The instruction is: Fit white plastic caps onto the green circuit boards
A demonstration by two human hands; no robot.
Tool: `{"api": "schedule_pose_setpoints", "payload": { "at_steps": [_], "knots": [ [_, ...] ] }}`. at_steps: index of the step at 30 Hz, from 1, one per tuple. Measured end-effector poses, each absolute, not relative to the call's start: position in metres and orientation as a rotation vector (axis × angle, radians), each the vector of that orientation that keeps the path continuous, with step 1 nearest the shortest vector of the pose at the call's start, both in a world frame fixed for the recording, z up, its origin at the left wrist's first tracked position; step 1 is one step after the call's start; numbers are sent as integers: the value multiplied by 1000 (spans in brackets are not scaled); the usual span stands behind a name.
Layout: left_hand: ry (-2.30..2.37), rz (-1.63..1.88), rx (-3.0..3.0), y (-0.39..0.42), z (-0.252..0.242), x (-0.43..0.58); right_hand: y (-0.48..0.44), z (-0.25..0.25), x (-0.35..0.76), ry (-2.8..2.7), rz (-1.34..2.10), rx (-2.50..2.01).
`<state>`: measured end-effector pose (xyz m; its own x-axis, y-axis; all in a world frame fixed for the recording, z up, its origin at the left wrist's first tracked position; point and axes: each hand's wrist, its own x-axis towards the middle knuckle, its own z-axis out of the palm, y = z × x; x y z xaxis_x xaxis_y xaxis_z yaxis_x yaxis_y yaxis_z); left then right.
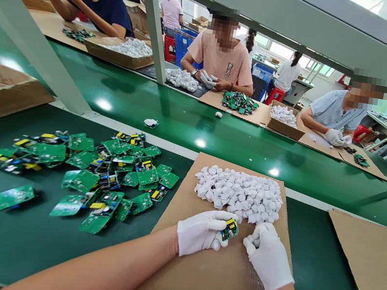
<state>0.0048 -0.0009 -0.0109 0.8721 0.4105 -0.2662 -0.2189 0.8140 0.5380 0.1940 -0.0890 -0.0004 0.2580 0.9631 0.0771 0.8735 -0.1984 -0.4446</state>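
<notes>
My left hand (203,231), in a white glove, grips a small green circuit board (230,230) by its edge, and a yellow component shows on its upper face. Just right of it my right hand (268,254), also gloved, is closed with fingertips bent together; whatever they pinch is hidden. Both hands are over a flat cardboard sheet (207,286). Beyond them a heap of small white pieces (239,192) lies on the sheet, close to my fingertips. To the left, many loose green circuit boards (105,204) are piled on the dark green bench.
A metal frame post (40,40) slants at the left, beside a cardboard tray (6,89). More cardboard (372,274) lies at right. Across the green conveyor belt (182,123), several people work at boards and white pieces. A board with a white piece (151,123) rests on the belt.
</notes>
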Motion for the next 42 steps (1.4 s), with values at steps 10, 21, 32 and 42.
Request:
{"api": "schedule_pose_setpoints", "payload": {
  "at_steps": [10,21,32,42],
  "knots": [
    [351,320,536,1,-12,5,-93,19,193,-895,877,-1564],
    [357,381,580,-3,-7,6,-90,12,179,-929,986,-1678],
    [413,419,559,-3,-10,8,-88,3,176,-939,1030,-1551],
    [352,413,536,-2,-5,6,-83,5,175,-1211,757,-1441]
  ]
}}
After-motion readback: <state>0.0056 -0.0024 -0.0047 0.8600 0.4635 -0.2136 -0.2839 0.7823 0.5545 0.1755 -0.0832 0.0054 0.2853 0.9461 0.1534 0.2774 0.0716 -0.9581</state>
